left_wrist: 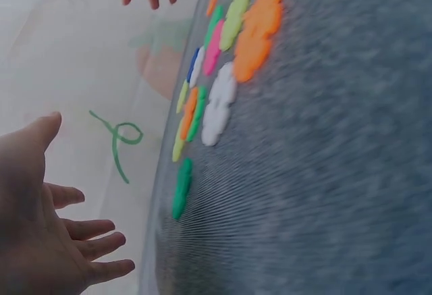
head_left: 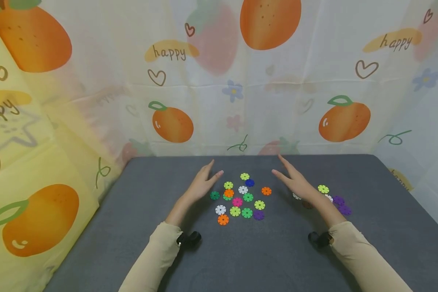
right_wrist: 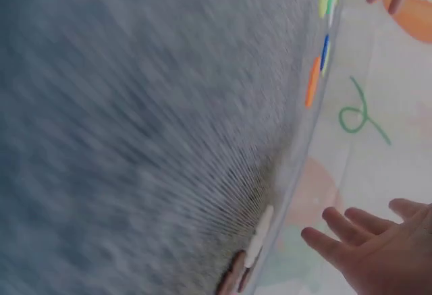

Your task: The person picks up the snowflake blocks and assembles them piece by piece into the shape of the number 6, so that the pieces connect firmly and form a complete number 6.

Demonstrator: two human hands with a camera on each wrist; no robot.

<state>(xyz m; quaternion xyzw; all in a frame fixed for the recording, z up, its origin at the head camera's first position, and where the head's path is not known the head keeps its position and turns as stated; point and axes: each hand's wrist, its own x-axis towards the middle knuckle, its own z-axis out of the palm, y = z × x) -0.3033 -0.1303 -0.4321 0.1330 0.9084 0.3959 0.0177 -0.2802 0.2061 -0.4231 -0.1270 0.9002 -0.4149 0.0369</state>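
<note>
In the head view, the left hand [head_left: 200, 184] and right hand [head_left: 297, 183] hover well apart above the grey worktop [head_left: 106, 243], fingers straight, thumbs spread. Between them, below the centre of the frame, lie scattered coloured notched discs [head_left: 235, 200]. A smaller group [head_left: 344, 209] lies at lower right, partly hidden by the right arm. Fruit-printed cloth [head_left: 284, 73] fills the top.

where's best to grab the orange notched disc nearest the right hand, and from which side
Probably a thumb-and-finger pinch across opposite edges of the orange notched disc, the right hand coming from above on the disc's right. It lies flat on the table, so the thin rim is what fingers can catch, and no other disc touches it.
</note>
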